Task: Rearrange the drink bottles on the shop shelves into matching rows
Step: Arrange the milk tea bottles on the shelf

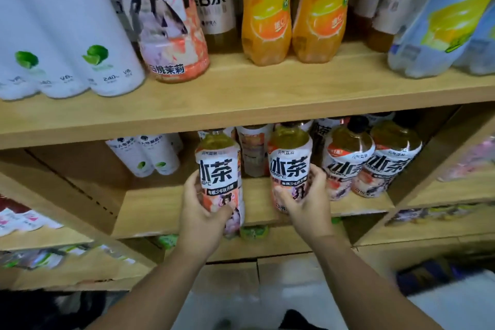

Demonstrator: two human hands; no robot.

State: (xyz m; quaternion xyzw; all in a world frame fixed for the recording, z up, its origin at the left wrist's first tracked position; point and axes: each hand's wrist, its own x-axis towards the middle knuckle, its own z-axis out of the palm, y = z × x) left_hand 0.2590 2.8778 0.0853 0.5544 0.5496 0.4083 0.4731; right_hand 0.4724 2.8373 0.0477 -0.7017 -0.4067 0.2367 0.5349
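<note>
Both hands grip iced-tea bottles at the front of the middle shelf (160, 212). The left hand (199, 209) wraps fingers and thumb round the lower label of one tea bottle (218, 169). The right hand (305, 201) curls round the lower part of a second tea bottle (290, 163). Both bottles are upright and apart, labels facing out. Just right of the right hand, two matching tea bottles (348, 161) stand close together. Beyond the left hand, to its left, are small white lime bottles (150, 155). Above the hands, the upper shelf (241, 94) carries two orange drink bottles (265, 13). Large white bottles (67, 35) stand up-left and pale blue lemon bottles (442, 21) up-right.
</note>
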